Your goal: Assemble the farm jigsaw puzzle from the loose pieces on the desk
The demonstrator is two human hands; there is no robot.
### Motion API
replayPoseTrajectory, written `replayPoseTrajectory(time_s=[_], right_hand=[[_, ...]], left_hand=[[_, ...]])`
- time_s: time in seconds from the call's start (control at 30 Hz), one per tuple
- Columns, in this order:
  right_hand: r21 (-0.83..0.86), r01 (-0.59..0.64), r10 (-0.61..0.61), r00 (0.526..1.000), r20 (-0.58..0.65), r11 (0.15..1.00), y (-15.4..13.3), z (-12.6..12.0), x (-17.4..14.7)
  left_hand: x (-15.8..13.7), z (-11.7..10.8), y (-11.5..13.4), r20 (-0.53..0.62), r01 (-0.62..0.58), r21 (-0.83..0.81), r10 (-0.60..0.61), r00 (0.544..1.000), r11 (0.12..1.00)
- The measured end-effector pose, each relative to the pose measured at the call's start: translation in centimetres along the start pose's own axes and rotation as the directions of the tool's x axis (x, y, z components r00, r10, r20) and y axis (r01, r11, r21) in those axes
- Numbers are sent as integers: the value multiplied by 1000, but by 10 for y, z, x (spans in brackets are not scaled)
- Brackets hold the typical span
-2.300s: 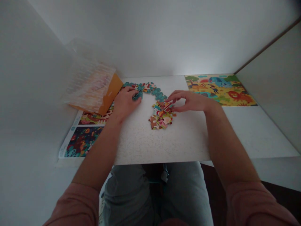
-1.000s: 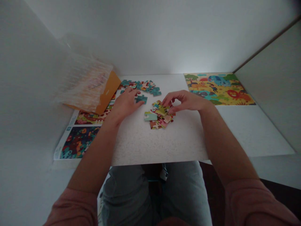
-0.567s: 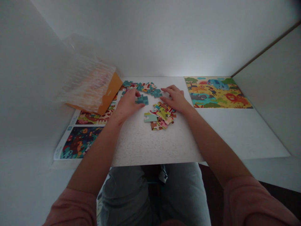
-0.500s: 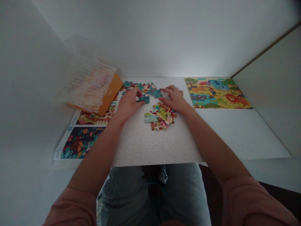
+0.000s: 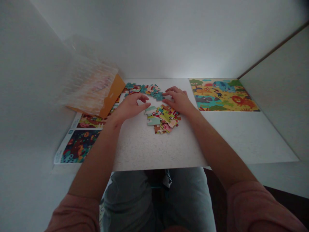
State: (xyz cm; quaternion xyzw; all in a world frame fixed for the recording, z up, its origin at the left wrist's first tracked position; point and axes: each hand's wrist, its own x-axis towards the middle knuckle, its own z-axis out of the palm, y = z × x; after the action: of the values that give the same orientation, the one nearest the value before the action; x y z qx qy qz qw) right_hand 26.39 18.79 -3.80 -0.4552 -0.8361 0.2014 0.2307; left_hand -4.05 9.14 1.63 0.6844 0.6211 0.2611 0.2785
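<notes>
My left hand (image 5: pixel 132 105) is just left of a pale green puzzle piece (image 5: pixel 150 110), thumb and fingers apart, with nothing between them. That piece lies face up at the upper left of a small pile of colourful puzzle pieces (image 5: pixel 166 118). Behind the pile, my right hand (image 5: pixel 177 99) rests with spread, bent fingers, the tips at the edge of a teal puzzle piece (image 5: pixel 158 96). Whether the fingertips press on this teal piece I cannot tell. More teal-backed pieces (image 5: pixel 144 89) form a loose heap along the back of the white board (image 5: pixel 159 151).
A finished-looking animal picture (image 5: pixel 224 95) lies flat at the back right. On the left, an orange box (image 5: pixel 112 96) in bubble wrap (image 5: pixel 84 80) leans over printed picture sheets (image 5: pixel 80 146). White walls stand behind and at both sides.
A teal-backed piece that was in my left hand now lies pale green side up by the near pile. My left hand has let go and opened; my right hand has hardly moved.
</notes>
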Motion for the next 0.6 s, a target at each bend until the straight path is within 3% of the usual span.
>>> replayPoseTrajectory(time_s=[0.27,0.5,0.6], right_hand=[[-13,-13,13,999,34,1000,-18,-1,1],[104,-89,84,995,51,991,-12,0,4],[29,-124,123,991,43,992,-12,2,3]], left_hand=[[3,4,8,-164,23,84,-8,986,996],[3,6,2,-188,-12,84,28,982,996],[3,5,2,-177,-18,95,34,984,995]])
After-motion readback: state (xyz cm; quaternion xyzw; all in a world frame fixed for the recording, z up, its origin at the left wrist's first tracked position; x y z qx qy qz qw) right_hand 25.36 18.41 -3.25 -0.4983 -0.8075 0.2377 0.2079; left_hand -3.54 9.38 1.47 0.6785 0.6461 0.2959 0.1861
